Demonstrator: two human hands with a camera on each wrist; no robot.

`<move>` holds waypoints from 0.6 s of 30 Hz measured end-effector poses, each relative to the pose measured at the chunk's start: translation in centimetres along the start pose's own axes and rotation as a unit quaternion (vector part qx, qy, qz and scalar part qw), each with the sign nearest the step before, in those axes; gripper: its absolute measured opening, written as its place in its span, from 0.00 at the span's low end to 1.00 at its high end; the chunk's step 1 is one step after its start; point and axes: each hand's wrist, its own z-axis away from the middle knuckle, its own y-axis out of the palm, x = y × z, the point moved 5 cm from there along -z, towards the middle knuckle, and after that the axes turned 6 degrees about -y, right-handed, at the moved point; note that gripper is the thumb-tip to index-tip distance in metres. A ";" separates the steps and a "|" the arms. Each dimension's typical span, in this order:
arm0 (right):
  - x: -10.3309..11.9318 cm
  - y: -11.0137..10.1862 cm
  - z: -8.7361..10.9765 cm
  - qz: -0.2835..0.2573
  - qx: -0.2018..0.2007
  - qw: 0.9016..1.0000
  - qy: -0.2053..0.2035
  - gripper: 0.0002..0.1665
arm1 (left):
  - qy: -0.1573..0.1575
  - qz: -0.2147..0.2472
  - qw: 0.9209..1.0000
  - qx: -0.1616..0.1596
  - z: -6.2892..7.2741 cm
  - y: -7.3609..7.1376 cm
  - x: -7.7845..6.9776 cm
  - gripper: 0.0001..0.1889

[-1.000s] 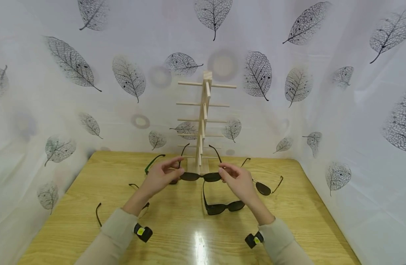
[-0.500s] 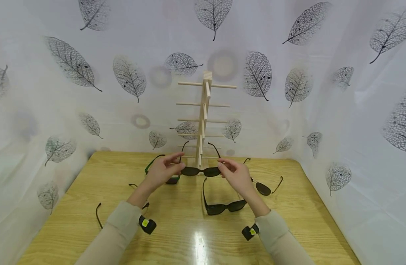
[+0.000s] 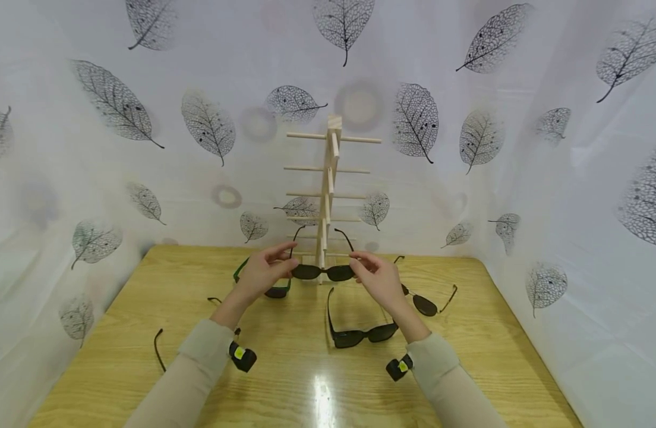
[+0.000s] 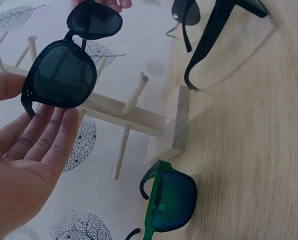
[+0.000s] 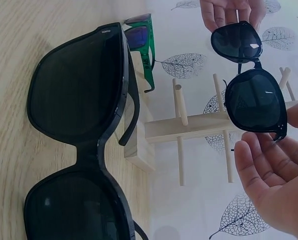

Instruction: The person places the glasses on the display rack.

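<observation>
Black sunglasses (image 3: 306,272) are held up by both hands in front of a wooden display stand (image 3: 334,125), lenses facing me and arms stretching toward its pegs. My left hand (image 3: 264,273) pinches the left hinge corner between thumb and fingers. At the opposite corner, my right hand (image 3: 378,279) grips the frame the same way. Both wrist views show the sunglasses raised off the table, with the thumb on one side and fingertips behind the frame. Below the right hand, larger black sunglasses (image 3: 349,339) rest on the table with an arm unfolded.
Green-framed sunglasses (image 4: 174,200) lie beside the stand's base, partly behind my left hand. Thin-framed dark sunglasses (image 3: 425,305) rest at the right. A glasses arm (image 3: 158,351) shows beside my left sleeve. A leaf-print curtain (image 3: 424,226) surrounds the wooden table (image 3: 285,380).
Both hands have raised the held sunglasses slightly and moved them forward, closer to the stand. More of the green-framed pair now shows beneath the left hand.
</observation>
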 end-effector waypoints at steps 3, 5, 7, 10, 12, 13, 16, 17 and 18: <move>-0.1 0.1 -0.3 0.003 -0.001 1.000 -0.006 0.19 | -0.003 0.006 1.000 -0.002 -0.1 -0.1 -0.1 0.28; -0.1 0.2 -0.5 0.005 -0.001 1.000 -0.009 0.19 | -0.002 0.009 1.000 -0.004 -0.2 -0.1 -0.1 0.28; -0.1 0.3 -0.7 0.002 -0.002 1.000 -0.008 0.19 | -0.002 0.014 1.000 -0.007 -0.3 -0.1 -0.1 0.28; -0.2 0.4 -0.9 -0.003 -0.002 1.000 -0.005 0.19 | -0.005 0.020 1.000 -0.011 -0.5 -0.1 0.1 0.28; -0.3 0.5 -1.0 -0.007 -0.003 1.000 0.000 0.19 | -0.005 0.023 1.000 -0.012 -0.7 -0.1 0.2 0.28; -0.3 0.5 -1.0 -0.006 -0.003 1.000 0.003 0.20 | -0.006 0.025 1.000 -0.013 -0.7 0.0 0.2 0.28; -0.2 0.6 -1.2 -0.006 -0.002 1.000 0.014 0.20 | -0.007 0.026 1.000 -0.016 -0.9 0.0 0.3 0.28; 0.0 0.6 -1.2 -0.005 0.000 1.000 0.017 0.21 | -0.007 0.026 0.999 -0.017 -0.9 0.0 0.3 0.28; 0.2 0.6 -1.2 -0.004 0.002 1.000 0.019 0.21 | -0.006 0.026 0.999 -0.019 -1.0 0.0 0.3 0.28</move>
